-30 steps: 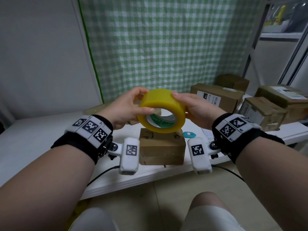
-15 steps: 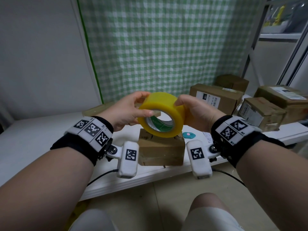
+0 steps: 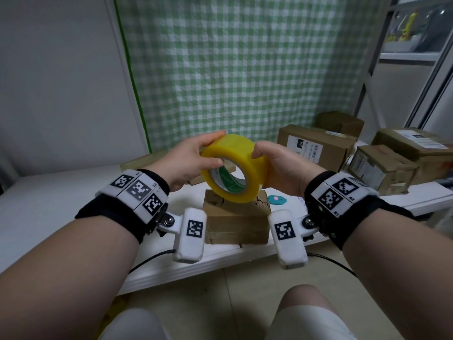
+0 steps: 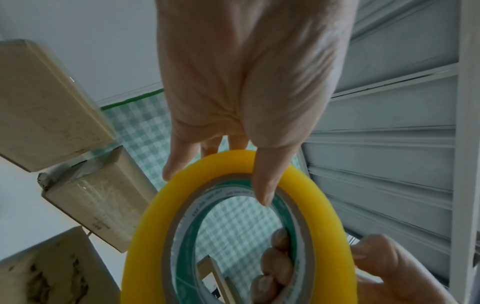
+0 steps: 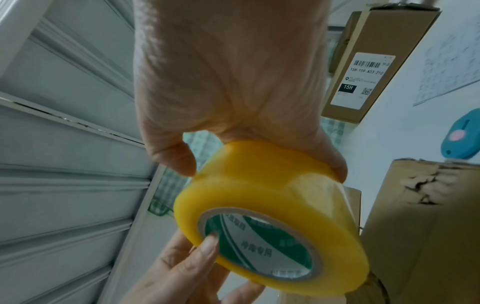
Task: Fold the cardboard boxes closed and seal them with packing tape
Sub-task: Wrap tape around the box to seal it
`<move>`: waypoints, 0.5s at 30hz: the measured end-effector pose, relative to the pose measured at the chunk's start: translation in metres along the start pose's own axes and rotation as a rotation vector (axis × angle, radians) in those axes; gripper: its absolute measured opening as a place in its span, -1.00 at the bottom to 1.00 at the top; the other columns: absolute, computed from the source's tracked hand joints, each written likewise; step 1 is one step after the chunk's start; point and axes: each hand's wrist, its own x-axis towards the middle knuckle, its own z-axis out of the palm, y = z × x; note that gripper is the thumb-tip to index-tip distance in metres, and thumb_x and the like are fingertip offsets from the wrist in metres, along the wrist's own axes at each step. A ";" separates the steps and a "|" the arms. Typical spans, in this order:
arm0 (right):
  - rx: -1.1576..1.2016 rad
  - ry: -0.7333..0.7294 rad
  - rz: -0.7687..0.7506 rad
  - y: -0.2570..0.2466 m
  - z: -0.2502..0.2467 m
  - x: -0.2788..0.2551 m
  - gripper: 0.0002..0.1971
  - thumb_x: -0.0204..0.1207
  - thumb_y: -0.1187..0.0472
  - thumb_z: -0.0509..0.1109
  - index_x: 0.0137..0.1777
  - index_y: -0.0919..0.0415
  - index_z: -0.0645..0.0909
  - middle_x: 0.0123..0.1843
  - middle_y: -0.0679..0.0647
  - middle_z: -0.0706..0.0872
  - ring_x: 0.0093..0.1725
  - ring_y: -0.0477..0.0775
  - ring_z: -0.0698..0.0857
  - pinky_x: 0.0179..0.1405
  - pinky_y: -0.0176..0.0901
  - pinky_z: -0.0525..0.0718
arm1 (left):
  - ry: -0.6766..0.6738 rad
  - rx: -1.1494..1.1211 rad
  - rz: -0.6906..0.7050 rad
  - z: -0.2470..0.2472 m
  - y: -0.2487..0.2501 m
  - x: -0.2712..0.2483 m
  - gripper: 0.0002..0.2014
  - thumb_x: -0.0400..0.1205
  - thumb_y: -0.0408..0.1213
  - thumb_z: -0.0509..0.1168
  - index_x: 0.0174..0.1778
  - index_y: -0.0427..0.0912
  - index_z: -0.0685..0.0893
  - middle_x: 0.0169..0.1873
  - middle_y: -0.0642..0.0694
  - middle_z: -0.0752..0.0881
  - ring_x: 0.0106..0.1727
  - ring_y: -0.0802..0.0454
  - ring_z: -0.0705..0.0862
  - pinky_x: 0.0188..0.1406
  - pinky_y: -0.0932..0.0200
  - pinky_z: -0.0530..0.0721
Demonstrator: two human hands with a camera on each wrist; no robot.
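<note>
Hands met around a roll of yellow packing tape [image 3: 234, 168], held in the air just above a small closed cardboard box [image 3: 236, 218] at the near edge of the white surface [image 3: 61, 190]. The left hand [image 3: 188, 160] pinched the roll, thumb on its near face at the core and fingers over the outer band; the right hand [image 3: 279, 165] curled round the far side, thumb on top and fingertips [image 4: 275, 265] hooked inside the green-printed core. Both grips were closed on the roll, neither spread.

The step looked to be finding the tape's free end. It would go best with one hand steadying the roll by the core while the other turned it slowly, a nail dragged along the band until it caught the seam. The end should then be peeled squarely so the strip does not split lengthwise. No loose end could be made out in any view.

Compared with a second earlier, the roll had turned a little between the hands and tipped further toward the person, and the right thumb had shifted along the top of the band; the box below had not moved. More taped and labelled cartons [image 3: 316, 147] stood to the right, and a small blue cutter [image 3: 275, 199] lay just beyond the box.
</note>
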 end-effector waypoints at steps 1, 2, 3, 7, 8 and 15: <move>-0.003 0.003 0.004 0.000 0.000 0.000 -0.82 0.53 0.23 0.15 0.07 0.22 0.50 -0.24 0.13 0.66 -0.28 0.13 0.65 -0.19 0.02 0.59 | -0.002 0.007 0.003 0.000 0.000 0.000 -0.35 0.59 -0.54 0.31 0.56 0.02 0.35 0.35 -0.23 0.58 -0.26 0.24 0.60 -0.27 0.40 0.59; -0.007 0.008 0.006 0.000 0.001 -0.001 -0.82 0.53 0.25 0.14 0.07 0.23 0.49 -0.24 0.13 0.66 -0.27 0.13 0.65 -0.20 0.02 0.59 | -0.004 0.012 0.005 0.000 0.000 0.000 -0.34 0.59 -0.54 0.31 0.57 0.03 0.35 0.34 -0.21 0.59 -0.25 0.23 0.61 -0.25 0.39 0.60; -0.013 0.017 0.006 0.000 0.003 -0.001 -0.82 0.51 0.26 0.14 0.06 0.26 0.49 -0.24 0.14 0.64 -0.27 0.14 0.64 -0.20 0.02 0.58 | -0.005 0.011 0.004 0.000 0.000 0.001 -0.34 0.59 -0.53 0.31 0.57 0.04 0.35 0.33 -0.18 0.59 -0.21 0.20 0.62 -0.23 0.36 0.62; -0.012 0.035 -0.013 0.001 0.005 -0.002 -0.66 0.30 0.21 0.26 0.09 0.30 0.45 -0.15 0.23 0.55 -0.19 0.22 0.58 -0.16 0.06 0.55 | 0.018 -0.001 -0.011 0.000 0.001 0.003 -0.36 0.61 -0.52 0.29 0.56 0.07 0.36 0.20 -0.11 0.58 -0.18 0.12 0.61 -0.26 0.29 0.62; -0.003 0.018 -0.018 0.001 0.006 -0.003 -0.66 0.36 0.19 0.29 0.12 0.31 0.48 -0.14 0.21 0.61 -0.19 0.19 0.62 -0.15 0.06 0.59 | 0.023 -0.003 -0.012 0.000 0.001 0.003 -0.37 0.61 -0.52 0.28 0.55 0.07 0.37 0.17 -0.10 0.58 -0.18 0.11 0.61 -0.30 0.30 0.63; -0.012 0.067 -0.006 -0.003 0.012 -0.003 -0.50 0.37 0.14 0.29 0.31 0.32 0.47 -0.01 0.25 0.65 -0.08 0.24 0.66 -0.05 0.11 0.59 | 0.047 -0.008 -0.019 0.000 0.004 0.003 -0.37 0.60 -0.54 0.28 0.52 0.13 0.41 0.23 -0.02 0.56 0.07 0.18 0.59 -0.13 0.34 0.58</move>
